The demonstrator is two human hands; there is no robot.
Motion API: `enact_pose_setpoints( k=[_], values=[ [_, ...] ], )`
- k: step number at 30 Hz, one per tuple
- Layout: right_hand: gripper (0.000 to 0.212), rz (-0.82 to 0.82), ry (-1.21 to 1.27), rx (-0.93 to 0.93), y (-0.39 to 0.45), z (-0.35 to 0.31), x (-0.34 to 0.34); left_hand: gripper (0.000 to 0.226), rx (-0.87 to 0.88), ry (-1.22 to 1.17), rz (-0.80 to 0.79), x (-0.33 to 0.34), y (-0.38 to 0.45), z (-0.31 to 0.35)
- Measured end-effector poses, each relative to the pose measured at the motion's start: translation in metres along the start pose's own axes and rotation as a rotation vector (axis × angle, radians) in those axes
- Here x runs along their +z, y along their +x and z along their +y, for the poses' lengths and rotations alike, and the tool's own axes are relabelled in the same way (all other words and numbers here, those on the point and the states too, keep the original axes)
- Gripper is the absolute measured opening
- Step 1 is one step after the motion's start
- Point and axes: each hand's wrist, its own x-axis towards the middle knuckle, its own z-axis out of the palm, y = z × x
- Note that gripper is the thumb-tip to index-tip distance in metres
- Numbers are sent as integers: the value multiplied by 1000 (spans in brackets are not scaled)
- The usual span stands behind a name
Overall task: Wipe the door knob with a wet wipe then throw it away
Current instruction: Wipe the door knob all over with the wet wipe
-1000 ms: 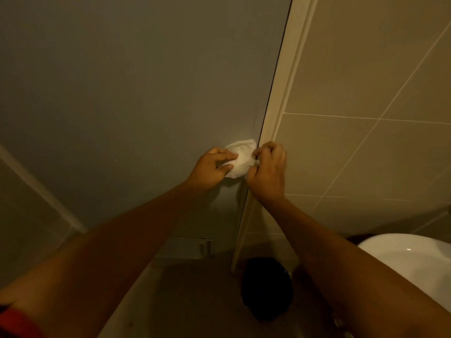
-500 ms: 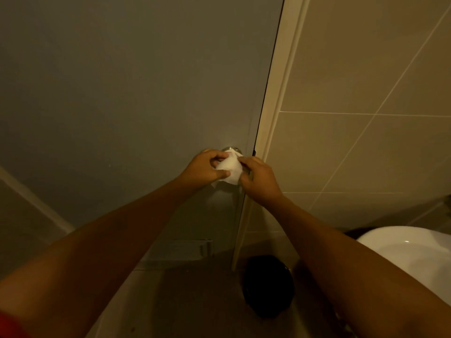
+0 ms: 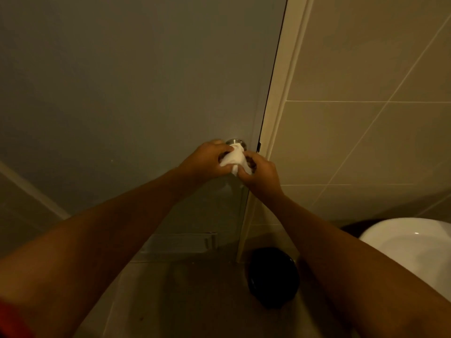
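Note:
A white wet wipe (image 3: 235, 160) is bunched over the metal door knob (image 3: 235, 142) on the grey door (image 3: 136, 93). Only the knob's top rim shows above the wipe. My left hand (image 3: 207, 158) grips the wipe from the left, fingers curled around it. My right hand (image 3: 260, 175) pinches the wipe's right and lower part, just beside the door's edge. Both hands touch the wipe and nearly touch each other.
A cream door frame (image 3: 280, 118) and a tiled wall (image 3: 366, 106) stand to the right. On the floor below the frame sits a black round bin (image 3: 273, 276). A white basin or toilet (image 3: 410, 245) is at lower right. A vent grille (image 3: 178, 242) is low on the door.
The wipe, spread wider a second ago, is now bunched tighter between both hands on the knob. The hands have closed in together and the knob's rim has come into view.

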Motion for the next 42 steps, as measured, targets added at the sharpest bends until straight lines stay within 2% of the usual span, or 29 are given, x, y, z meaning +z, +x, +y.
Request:
enact_pose_setpoints(
  k=[5,7,10,13,15,18,21,24,27,31,35,38,42],
  values=[
    [40,-9,68,1,-8,0,2,47,129,66,45,4,-4,-6],
    [43,-38,41,-8,-5,-3,-2,48,112,68,66,9,-7,-9],
    [48,-106,-138,-97,8,-10,-13,52,-16,-28,127,21,-16,-10],
    [49,-223,-332,-198,19,-20,-26,53,-260,-329,205,35,-23,1],
    [48,-257,-383,-253,22,-26,-31,53,-408,-513,228,45,-26,7],
    [47,-260,-401,-283,22,-28,-30,50,-491,-607,247,53,-28,8],
    [49,-221,-364,-200,17,-20,-24,53,-455,-591,241,49,-26,9],
    [49,-142,-168,-71,3,-12,-15,55,-320,-440,245,37,-21,7],
    [38,-118,-34,14,-10,-7,-2,53,-169,-218,210,28,-15,3],
    [25,-74,-3,74,-12,-4,6,56,-126,-136,115,22,-11,-1],
    [34,-93,-8,82,-5,-11,-9,57,-213,-250,142,29,-15,0],
    [45,-157,-129,7,3,-15,-20,55,-366,-405,129,39,-21,4],
    [49,-200,-283,-43,10,-20,-24,52,-439,-507,131,48,-29,10]
  ],
)
